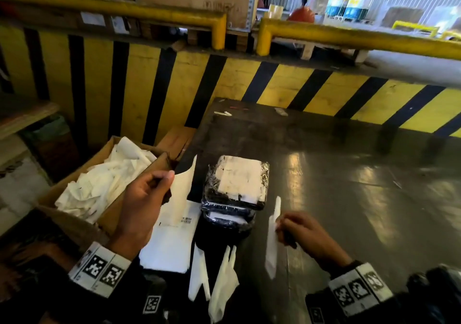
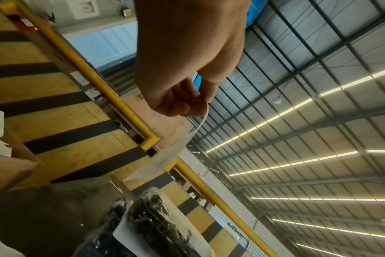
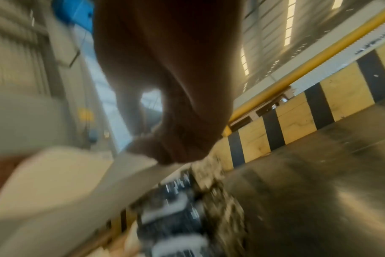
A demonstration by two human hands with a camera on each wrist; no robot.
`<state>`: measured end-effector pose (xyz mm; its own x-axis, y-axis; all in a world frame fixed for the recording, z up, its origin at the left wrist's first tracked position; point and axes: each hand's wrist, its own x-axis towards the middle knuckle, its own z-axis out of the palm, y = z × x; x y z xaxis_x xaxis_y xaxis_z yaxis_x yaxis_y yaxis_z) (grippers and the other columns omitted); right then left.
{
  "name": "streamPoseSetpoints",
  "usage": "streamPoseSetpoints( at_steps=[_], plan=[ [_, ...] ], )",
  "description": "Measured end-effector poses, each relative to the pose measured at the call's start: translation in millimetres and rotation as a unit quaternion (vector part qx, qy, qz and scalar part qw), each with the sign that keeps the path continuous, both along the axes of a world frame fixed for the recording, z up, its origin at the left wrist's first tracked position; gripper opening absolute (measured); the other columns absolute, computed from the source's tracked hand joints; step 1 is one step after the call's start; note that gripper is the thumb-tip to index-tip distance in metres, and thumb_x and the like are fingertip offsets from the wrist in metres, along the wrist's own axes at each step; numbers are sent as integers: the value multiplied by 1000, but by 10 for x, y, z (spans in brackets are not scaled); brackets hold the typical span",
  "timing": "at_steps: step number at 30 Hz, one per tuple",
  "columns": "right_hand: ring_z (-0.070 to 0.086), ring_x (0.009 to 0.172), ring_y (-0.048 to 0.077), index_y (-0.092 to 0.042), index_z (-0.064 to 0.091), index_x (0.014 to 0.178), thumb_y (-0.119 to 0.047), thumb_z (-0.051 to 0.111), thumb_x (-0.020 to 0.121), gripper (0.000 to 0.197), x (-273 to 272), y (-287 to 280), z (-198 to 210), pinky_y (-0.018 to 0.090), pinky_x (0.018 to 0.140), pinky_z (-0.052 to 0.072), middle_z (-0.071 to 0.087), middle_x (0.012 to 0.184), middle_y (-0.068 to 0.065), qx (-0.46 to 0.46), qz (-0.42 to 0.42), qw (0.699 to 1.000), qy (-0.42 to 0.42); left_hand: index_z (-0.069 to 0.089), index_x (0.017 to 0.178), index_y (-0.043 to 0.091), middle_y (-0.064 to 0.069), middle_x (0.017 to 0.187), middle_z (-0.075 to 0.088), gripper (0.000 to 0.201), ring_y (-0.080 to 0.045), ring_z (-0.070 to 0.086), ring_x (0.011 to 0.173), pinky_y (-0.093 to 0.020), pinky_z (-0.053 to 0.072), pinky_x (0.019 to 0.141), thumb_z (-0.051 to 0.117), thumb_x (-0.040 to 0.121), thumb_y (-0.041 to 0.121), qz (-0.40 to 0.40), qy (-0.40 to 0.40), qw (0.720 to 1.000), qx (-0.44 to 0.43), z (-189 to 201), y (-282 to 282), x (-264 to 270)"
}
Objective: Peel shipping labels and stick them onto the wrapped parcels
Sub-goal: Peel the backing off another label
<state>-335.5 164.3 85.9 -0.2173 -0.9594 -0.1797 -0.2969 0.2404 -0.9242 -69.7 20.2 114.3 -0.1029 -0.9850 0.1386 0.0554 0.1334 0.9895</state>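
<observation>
A stack of black film-wrapped parcels (image 1: 232,211) stands on the dark table (image 1: 349,174); the top parcel (image 1: 238,181) bears a white label (image 1: 240,180). My left hand (image 1: 147,199) pinches a curved white sheet (image 1: 182,194) left of the stack, and that sheet (image 2: 165,156) also hangs from the fingers in the left wrist view. To the right of the stack, my right hand (image 1: 299,231) pinches a narrow white strip (image 1: 272,239) seen edge-on. The right wrist view is blurred; it shows the hand (image 3: 171,149) on pale paper (image 3: 130,173).
A cardboard box (image 1: 82,214) full of crumpled white backing paper stands at the left. White label sheets (image 1: 169,244) lie beside the stack, and loose white strips (image 1: 219,281) lie at the near edge. A yellow-and-black striped barrier (image 1: 249,81) runs behind the table.
</observation>
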Motion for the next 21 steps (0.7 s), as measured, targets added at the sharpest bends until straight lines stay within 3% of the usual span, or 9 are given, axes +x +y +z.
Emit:
streamPoseSetpoints(
  at_steps=[4,8,9,11,13,15,17,19,21],
  plan=[
    [50,45,-5,-21,58,67,-14,54,92,26,121,-60,-519,10,52,39,55,55,-11,152,164,962,156,64,77,15,-21,83,61,11,-29,53,78,-49,47,82,62,86,21,-5,15,1000,4,9,203,-64],
    [49,43,-15,-2,70,84,-15,59,88,18,288,-98,-1019,5,51,34,52,39,-27,173,224,937,206,63,76,14,-22,78,61,13,-29,54,74,-43,48,76,62,87,20,1,-1,1000,3,-47,368,-40],
    [49,44,-14,-1,69,79,-15,60,87,18,332,-115,-1097,8,53,36,53,39,-24,173,218,940,197,63,74,14,-16,72,61,14,-25,53,70,-40,48,72,62,87,20,6,-7,1000,5,-70,419,-26],
    [49,44,-11,-15,58,59,-19,62,87,28,391,-145,-1208,15,56,37,52,42,-16,163,208,944,197,63,72,16,3,56,59,15,-12,51,58,-31,45,65,61,87,18,14,-11,1000,12,-117,500,8],
    [50,45,-10,-25,45,53,-30,68,84,38,429,-126,-1204,13,52,34,50,45,-10,135,182,951,211,62,73,15,10,50,56,15,-6,47,52,-27,44,62,61,87,19,14,-15,1000,12,-155,546,45],
    [50,43,-4,-24,47,54,-38,67,84,38,454,-74,-1045,13,50,36,51,43,-8,74,139,971,180,62,75,14,11,50,56,13,-3,47,51,-20,45,59,60,87,18,17,-18,1000,-4,-157,569,60],
    [49,42,1,-19,55,58,-41,57,88,37,507,-46,-730,19,49,40,54,44,-5,-7,82,994,76,62,76,12,10,52,58,11,-2,48,52,-13,45,56,61,86,16,9,-5,999,-34,-97,569,22],
    [52,47,12,-10,61,65,-45,47,87,43,581,-82,-297,22,47,42,57,52,1,-70,37,996,-49,64,76,13,10,58,62,9,-1,53,55,-11,45,57,64,82,20,-29,-6,997,-75,15,535,-52],
    [55,52,18,-5,64,72,-47,43,85,48,639,-170,94,21,50,44,60,60,10,-88,15,990,-111,67,74,20,10,66,67,10,-1,59,62,-10,46,61,72,78,28,-113,-23,987,-114,101,480,-141]
  ],
)
